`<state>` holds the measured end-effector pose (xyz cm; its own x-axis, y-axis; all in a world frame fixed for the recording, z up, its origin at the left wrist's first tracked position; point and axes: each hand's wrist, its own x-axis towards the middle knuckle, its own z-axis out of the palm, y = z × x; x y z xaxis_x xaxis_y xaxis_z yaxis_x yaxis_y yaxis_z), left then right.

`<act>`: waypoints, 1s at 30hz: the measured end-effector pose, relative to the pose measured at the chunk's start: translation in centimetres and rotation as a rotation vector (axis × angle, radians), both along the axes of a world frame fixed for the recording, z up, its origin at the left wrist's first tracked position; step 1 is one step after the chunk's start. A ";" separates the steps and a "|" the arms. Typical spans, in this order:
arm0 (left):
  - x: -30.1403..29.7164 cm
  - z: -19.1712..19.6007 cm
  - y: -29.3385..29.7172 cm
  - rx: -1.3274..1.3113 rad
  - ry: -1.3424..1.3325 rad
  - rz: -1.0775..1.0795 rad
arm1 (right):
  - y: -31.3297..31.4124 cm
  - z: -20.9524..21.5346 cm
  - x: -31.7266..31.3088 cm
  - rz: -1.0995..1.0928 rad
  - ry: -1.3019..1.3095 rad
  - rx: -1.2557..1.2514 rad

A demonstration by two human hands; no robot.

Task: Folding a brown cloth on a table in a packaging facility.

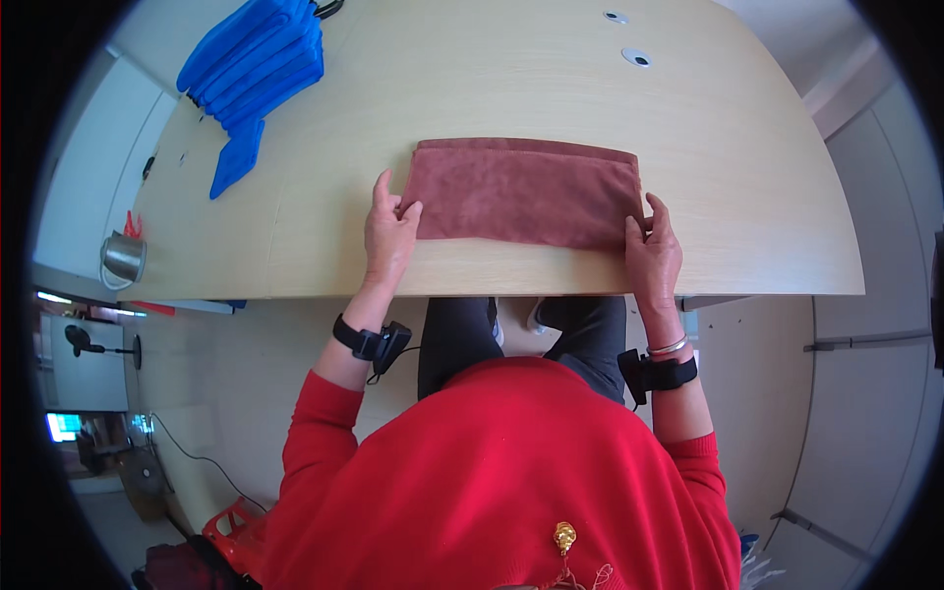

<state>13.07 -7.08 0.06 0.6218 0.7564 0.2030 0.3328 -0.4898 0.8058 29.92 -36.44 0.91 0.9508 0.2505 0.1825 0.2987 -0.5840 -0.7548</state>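
Observation:
A reddish-brown folded cloth (521, 194) lies flat on the light wooden table near its front edge, longer from side to side than from front to back. Its upper layer stops a little short of the layer beneath along the far side. At the left short edge, my left hand (390, 234) grips the cloth, thumb on top and index finger pointing away from me. My right hand (654, 254) pinches the right short edge between thumb and curled fingers. The fingers under the cloth are partly hidden.
Blue folded cloths (258, 64) are stacked at the far left of the table (747, 167), one slipping toward me. Two round cable-hole covers sit at the back right. A metal mug (125, 258) is by the left edge. Black bands with small devices circle both wrists.

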 end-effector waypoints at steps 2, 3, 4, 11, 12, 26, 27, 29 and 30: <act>-0.4 -0.2 -0.4 0.039 0.019 0.027 | 0.3 -0.5 -0.1 -0.034 -0.144 -0.051; -0.7 -0.4 -0.6 0.090 0.046 0.042 | 0.3 -0.9 -0.2 -0.030 -0.141 -0.055; -0.8 -0.5 -0.7 0.147 0.066 0.051 | 0.2 -1.1 -0.2 -0.028 -0.180 -0.066; -3.7 -0.7 -2.4 0.178 0.143 0.105 | -0.7 -1.6 -0.8 0.014 -0.307 -0.115; -4.1 -0.3 -2.8 0.158 0.152 0.106 | -0.9 -1.5 -0.9 0.021 -0.297 -0.138; 1.4 0.2 -8.2 0.574 0.109 -0.527 | 9.5 0.4 -4.9 0.485 -0.381 -0.230; 1.7 -0.1 -8.4 0.603 0.131 -0.492 | 9.6 0.0 -5.1 0.480 -0.379 -0.231; 1.6 -0.2 -8.6 0.626 0.159 -0.459 | 9.6 -0.6 -5.7 0.454 -0.478 -0.351; 1.2 -0.1 -8.8 0.654 0.219 -0.442 | 9.4 -0.7 -6.0 0.445 -0.524 -0.412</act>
<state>14.30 -15.84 -0.04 0.9116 0.2029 0.3574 0.1154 -0.9610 0.2511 23.89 -27.02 0.19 0.5617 0.7309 0.3878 0.8254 -0.5276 -0.2011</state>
